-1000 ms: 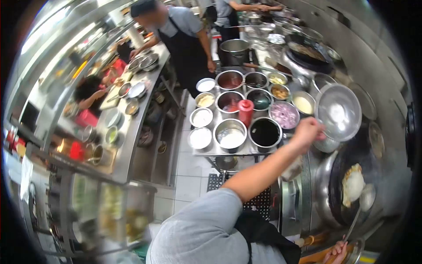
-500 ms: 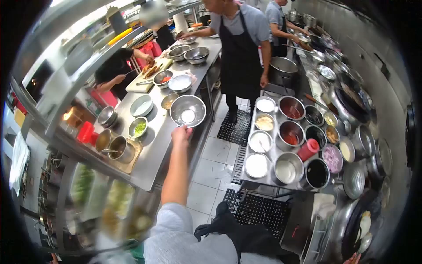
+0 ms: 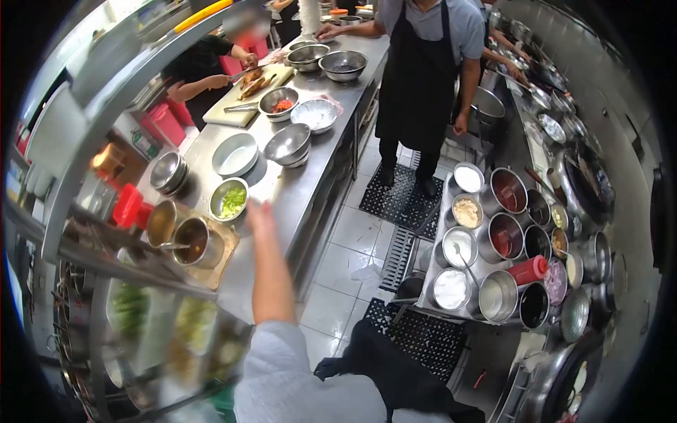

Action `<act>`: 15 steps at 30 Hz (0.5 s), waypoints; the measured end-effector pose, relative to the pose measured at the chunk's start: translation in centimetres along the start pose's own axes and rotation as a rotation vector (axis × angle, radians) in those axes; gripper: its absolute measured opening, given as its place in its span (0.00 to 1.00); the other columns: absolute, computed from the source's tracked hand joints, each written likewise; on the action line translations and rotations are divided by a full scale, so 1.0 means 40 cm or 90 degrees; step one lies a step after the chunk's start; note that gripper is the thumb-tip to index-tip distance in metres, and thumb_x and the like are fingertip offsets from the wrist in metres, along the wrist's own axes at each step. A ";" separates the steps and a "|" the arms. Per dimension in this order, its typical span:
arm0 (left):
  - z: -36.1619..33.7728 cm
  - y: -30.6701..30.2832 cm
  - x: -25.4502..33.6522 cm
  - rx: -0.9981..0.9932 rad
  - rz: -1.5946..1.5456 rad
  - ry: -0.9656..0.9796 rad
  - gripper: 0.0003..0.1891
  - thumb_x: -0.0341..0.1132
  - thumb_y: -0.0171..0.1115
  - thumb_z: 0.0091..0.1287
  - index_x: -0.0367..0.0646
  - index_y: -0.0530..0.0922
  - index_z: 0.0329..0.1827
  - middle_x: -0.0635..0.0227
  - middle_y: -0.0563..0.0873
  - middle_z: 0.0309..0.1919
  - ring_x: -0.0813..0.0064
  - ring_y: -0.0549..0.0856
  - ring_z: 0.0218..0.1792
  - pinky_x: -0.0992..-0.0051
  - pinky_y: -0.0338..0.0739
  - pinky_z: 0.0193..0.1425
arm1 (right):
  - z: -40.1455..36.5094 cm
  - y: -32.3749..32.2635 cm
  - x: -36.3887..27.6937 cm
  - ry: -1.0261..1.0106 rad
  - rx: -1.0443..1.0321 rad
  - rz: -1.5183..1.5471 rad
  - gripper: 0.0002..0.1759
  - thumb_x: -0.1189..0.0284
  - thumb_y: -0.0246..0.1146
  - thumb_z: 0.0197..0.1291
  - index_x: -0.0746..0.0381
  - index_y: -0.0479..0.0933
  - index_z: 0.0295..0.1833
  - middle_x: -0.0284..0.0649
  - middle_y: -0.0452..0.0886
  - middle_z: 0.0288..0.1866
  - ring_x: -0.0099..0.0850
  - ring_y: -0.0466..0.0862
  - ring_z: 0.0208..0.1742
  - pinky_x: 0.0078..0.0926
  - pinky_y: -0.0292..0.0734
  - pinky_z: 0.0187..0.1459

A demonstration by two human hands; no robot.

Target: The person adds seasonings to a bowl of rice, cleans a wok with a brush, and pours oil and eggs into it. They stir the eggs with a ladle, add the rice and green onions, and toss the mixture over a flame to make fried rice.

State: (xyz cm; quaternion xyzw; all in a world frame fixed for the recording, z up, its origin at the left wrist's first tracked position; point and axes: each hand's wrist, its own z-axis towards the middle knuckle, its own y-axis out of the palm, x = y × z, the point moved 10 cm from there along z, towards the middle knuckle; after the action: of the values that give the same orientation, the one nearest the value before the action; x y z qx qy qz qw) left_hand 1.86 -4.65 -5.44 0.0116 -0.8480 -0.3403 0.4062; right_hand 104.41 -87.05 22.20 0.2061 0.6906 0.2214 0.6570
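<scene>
Left hand: I see it (image 3: 261, 217) stretched towards 12 o'clock over the surface (image 3: 300, 194); it is blurred, so I cannot tell whether the grip is spread or pressed together.
Bowl of greens: nearest the grip, I have this bowl (image 3: 218, 199) at its 10 o'clock, upright, chopped greens (image 3: 233, 203) inside; whether fingers touch its rim I can't make out.
Sauce pot: at 8 o'clock from the hand, I see the pot (image 3: 213, 248) of brown liquid with a handle sticking out.
Pale bowl: it (image 3: 235, 154) stands at 11 o'clock.
Steel bowl: at 1 o'clock, I find it (image 3: 288, 143) tilted, clear of the hand.
Second surface: well apart at 3 o'clock, this one (image 3: 427, 297) carries open pots and tubs, with a red bottle (image 3: 527, 270) leaning among them.
Pan: at 12 o'clock, beyond the bowls, it (image 3: 266, 101) holds red pieces.
Chopping board: farther at 12 o'clock, a co-worker's hands work over browned food (image 3: 255, 83) on it (image 3: 220, 113).
Aproned co-worker: I see this person (image 3: 416, 84) standing at 2 o'clock.
</scene>
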 end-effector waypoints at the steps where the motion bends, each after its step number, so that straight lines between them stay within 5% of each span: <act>1: 0.029 -0.063 0.043 0.083 0.007 0.001 0.25 0.45 0.62 0.73 0.33 0.69 0.61 0.56 0.80 0.48 0.65 0.83 0.40 0.68 0.85 0.47 | 0.007 -0.013 -0.007 -0.026 0.000 0.030 0.16 0.66 0.61 0.67 0.67 0.77 0.52 0.45 0.83 0.40 0.43 0.79 0.41 0.40 0.75 0.40; 4: 0.048 -0.109 0.141 0.117 0.062 0.029 0.22 0.36 0.62 0.71 0.31 0.70 0.61 0.54 0.81 0.49 0.63 0.84 0.39 0.71 0.85 0.41 | 0.257 -0.247 -0.093 -0.209 -0.047 -0.502 0.29 0.61 0.57 0.73 0.55 0.63 0.76 0.34 0.81 0.46 0.25 0.80 0.37 0.26 0.79 0.38; 7: 0.090 -0.138 0.165 0.122 0.129 0.054 0.20 0.30 0.60 0.68 0.32 0.70 0.60 0.55 0.81 0.49 0.63 0.84 0.40 0.70 0.85 0.42 | 0.133 -0.138 -0.121 -0.292 0.265 -0.691 0.27 0.61 0.57 0.74 0.55 0.67 0.75 0.39 0.82 0.57 0.31 0.82 0.52 0.31 0.76 0.57; 9: 0.066 -0.152 0.170 0.121 0.135 0.075 0.18 0.30 0.59 0.68 0.33 0.72 0.59 0.57 0.81 0.49 0.62 0.83 0.40 0.69 0.85 0.42 | 0.209 -0.102 -0.197 -0.575 0.121 -1.022 0.24 0.62 0.57 0.74 0.56 0.72 0.72 0.39 0.85 0.54 0.30 0.82 0.55 0.23 0.74 0.59; 10: 0.040 -0.161 0.169 0.110 0.129 0.085 0.17 0.31 0.58 0.69 0.34 0.73 0.58 0.58 0.81 0.48 0.62 0.82 0.41 0.68 0.84 0.42 | 0.244 -0.112 -0.196 -0.608 0.177 -1.320 0.23 0.61 0.54 0.76 0.59 0.75 0.69 0.40 0.83 0.57 0.28 0.81 0.57 0.21 0.73 0.60; 11: 0.011 -0.152 0.173 0.060 0.157 0.100 0.15 0.32 0.58 0.70 0.35 0.73 0.57 0.59 0.81 0.48 0.63 0.82 0.41 0.67 0.84 0.42 | 0.381 -0.207 -0.242 -0.713 0.078 -1.321 0.24 0.58 0.51 0.77 0.60 0.76 0.68 0.43 0.81 0.61 0.32 0.79 0.61 0.25 0.72 0.63; 12: 0.041 -0.186 0.156 0.000 0.188 0.107 0.14 0.34 0.58 0.71 0.37 0.73 0.55 0.60 0.80 0.48 0.64 0.81 0.41 0.66 0.83 0.42 | 0.423 -0.207 -0.327 -0.590 0.207 -1.285 0.27 0.55 0.51 0.76 0.58 0.73 0.70 0.43 0.82 0.60 0.35 0.77 0.64 0.28 0.70 0.67; 13: -0.022 -0.200 0.183 -0.188 0.363 0.361 0.09 0.36 0.58 0.72 0.40 0.75 0.48 0.62 0.81 0.41 0.68 0.80 0.36 0.68 0.80 0.37 | 0.472 -0.157 -0.389 -0.589 0.220 -1.182 0.24 0.55 0.53 0.74 0.58 0.73 0.66 0.41 0.80 0.56 0.34 0.76 0.59 0.28 0.70 0.61; 15: -0.156 -0.231 0.182 -0.170 0.433 0.215 0.20 0.46 0.52 0.74 0.37 0.73 0.58 0.58 0.81 0.50 0.64 0.81 0.46 0.67 0.80 0.47 | 0.471 -0.027 -0.498 -0.601 0.175 -0.941 0.18 0.57 0.58 0.72 0.58 0.72 0.57 0.38 0.77 0.46 0.31 0.74 0.48 0.27 0.68 0.51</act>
State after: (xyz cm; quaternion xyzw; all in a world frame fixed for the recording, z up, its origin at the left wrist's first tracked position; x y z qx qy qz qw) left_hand -1.05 -17.42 -3.16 -0.2667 -0.6731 -0.2867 0.6274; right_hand 124.26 -98.73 37.10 -0.1457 0.3248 -0.4524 0.8177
